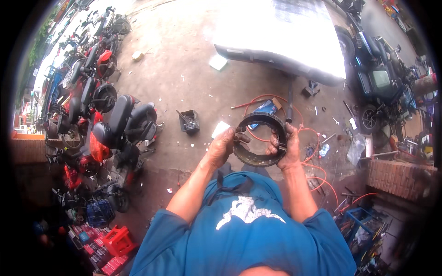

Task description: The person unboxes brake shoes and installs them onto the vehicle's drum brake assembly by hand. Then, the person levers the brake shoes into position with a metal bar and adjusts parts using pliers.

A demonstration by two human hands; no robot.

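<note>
In front of my body I hold up a dark, curved ring (256, 161) that looks like a pair of brake shoes, with small holes or rivets along its lower band. My left hand (226, 145) grips its left side, thumb outside and fingers curled inward. On the opposite side my right hand (286, 145) clasps it, with fingertips showing inside the opening. Through the ring a blue box (267, 108) shows on the ground beyond.
An orange hose (317, 168) loops over the ground at right. A black open bin (189, 122) with tools stands ahead left. Motorbikes (113, 119) line the left side. A vehicle with a white panel (285, 37) stands ahead. A red crate (119, 240) sits lower left.
</note>
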